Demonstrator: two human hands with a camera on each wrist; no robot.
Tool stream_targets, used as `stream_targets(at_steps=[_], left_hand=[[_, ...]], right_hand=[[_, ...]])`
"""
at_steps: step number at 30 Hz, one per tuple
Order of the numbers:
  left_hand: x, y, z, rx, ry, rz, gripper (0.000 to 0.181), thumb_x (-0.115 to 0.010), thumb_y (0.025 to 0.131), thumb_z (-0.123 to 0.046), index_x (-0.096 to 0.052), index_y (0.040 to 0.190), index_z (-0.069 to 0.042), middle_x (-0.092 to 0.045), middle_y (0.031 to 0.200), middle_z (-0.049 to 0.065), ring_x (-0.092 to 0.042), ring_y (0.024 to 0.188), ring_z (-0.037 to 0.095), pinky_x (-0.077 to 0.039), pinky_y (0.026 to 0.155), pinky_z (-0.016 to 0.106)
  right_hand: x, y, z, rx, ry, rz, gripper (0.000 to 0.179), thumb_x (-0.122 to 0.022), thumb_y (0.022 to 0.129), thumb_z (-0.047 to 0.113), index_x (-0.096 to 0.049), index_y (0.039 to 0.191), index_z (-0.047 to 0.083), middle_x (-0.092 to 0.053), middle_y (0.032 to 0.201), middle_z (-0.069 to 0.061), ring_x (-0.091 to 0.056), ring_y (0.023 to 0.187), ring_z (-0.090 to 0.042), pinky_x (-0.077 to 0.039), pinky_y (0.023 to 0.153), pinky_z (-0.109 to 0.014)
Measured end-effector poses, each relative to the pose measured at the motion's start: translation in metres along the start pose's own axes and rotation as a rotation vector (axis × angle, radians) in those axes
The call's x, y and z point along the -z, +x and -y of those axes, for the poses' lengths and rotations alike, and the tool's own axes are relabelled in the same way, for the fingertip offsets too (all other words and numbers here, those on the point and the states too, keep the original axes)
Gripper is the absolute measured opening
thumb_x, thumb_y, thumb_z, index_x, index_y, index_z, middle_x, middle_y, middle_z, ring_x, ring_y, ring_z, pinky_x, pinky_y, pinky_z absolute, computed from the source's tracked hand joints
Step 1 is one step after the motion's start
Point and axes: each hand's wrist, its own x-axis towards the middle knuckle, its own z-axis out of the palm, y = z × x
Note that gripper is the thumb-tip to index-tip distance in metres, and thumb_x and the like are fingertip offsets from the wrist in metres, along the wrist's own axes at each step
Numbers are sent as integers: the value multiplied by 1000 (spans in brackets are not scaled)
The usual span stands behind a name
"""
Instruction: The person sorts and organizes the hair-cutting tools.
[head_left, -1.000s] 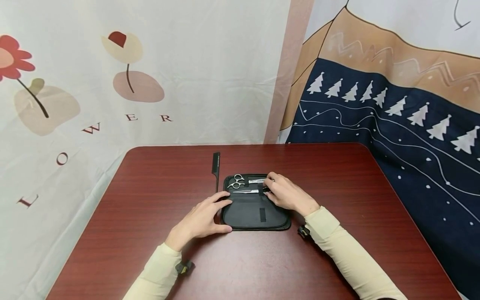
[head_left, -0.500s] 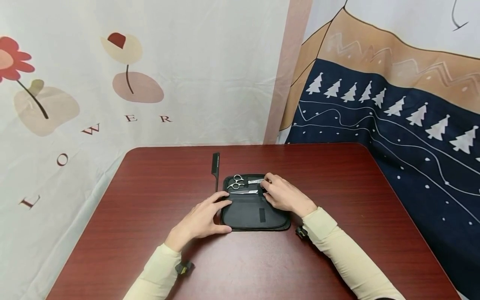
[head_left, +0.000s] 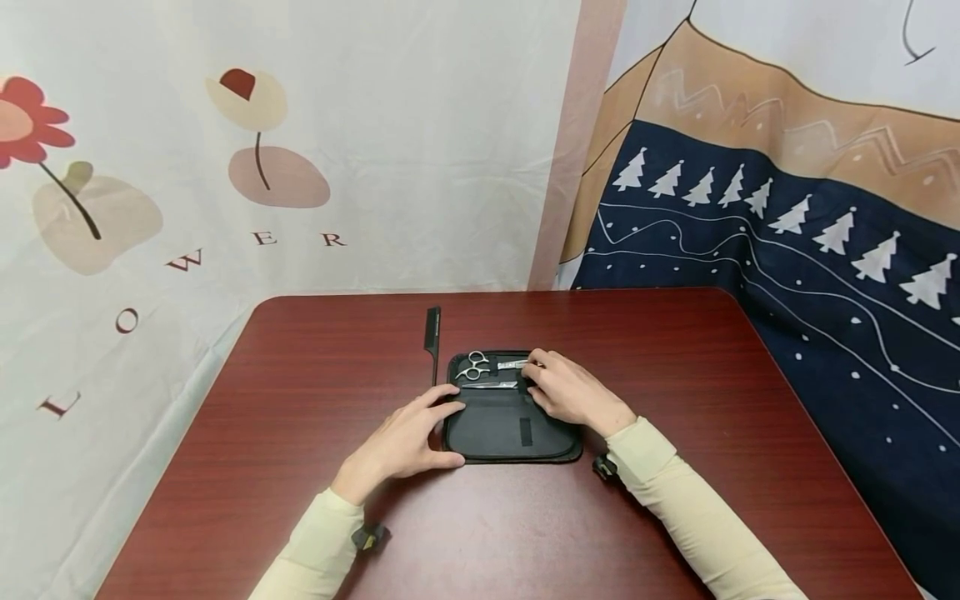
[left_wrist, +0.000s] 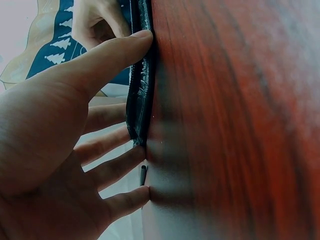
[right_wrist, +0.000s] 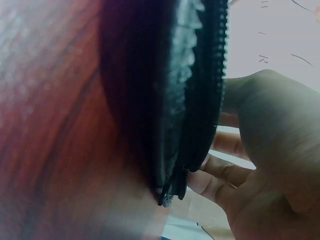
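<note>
A black zip case [head_left: 495, 425] lies unfolded on the table, its zipper teeth showing in both wrist views. Silver scissors [head_left: 474, 367] are strapped in its upper part, finger rings to the left. Below them lies the slim blade of a second pair of scissors [head_left: 491, 385], pointing left. My right hand [head_left: 573, 392] bends over the case's upper right and grips that second pair; its handle is hidden under the fingers. My left hand [head_left: 397, 437] spreads along the case's left side, with fingertips [left_wrist: 142, 37] at the edge.
A black tail comb [head_left: 432, 329] lies just behind the case's left corner, its thin handle running toward my left fingers. The reddish-brown table [head_left: 637, 333] has rounded far corners. Printed cloths [head_left: 420, 167] hang behind it.
The lower scissors' blade has slid slightly left in the case, and my right hand has shifted left with it. My left hand stays in place.
</note>
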Motion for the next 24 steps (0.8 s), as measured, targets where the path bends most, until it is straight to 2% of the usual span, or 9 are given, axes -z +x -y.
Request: stream_targets(at_steps=[4, 8, 15, 24], left_hand=[[0, 0, 0, 1, -5, 2, 78, -97, 88, -39, -69, 154, -9, -52, 173, 13, -65, 148, 38, -61, 110, 62], [1, -1, -1, 4, -5, 4, 78, -97, 88, -40, -69, 154, -9, -52, 173, 13, -64, 149, 39, -61, 111, 62], [0, -1, 0, 13, -13, 9, 78, -97, 89, -40, -68, 154, -9, -51, 174, 13, -64, 149, 39, -61, 111, 62], [1, 0, 1, 15, -17, 9, 78, -97, 89, -41, -68, 155, -10, -51, 174, 12, -65, 148, 40, -61, 110, 63]], right_hand=[[1, -3, -1, -16, 32, -3, 22, -82, 102, 15, -79, 121, 7, -72, 124, -11, -73, 109, -29, -63, 100, -46], [5, -9, -3, -27, 116, -25, 29, -82, 103, 17, -78, 129, 5, -72, 130, -11, -71, 117, -30, -61, 105, -49], [19, -27, -4, -41, 218, -53, 44, -84, 103, 28, -75, 138, 3, -71, 140, -9, -67, 129, -29, -56, 115, -51], [26, -66, -10, -161, 285, 34, 76, -88, 96, 50, -65, 156, 10, -58, 165, -11, -55, 154, -32, -48, 128, -58]])
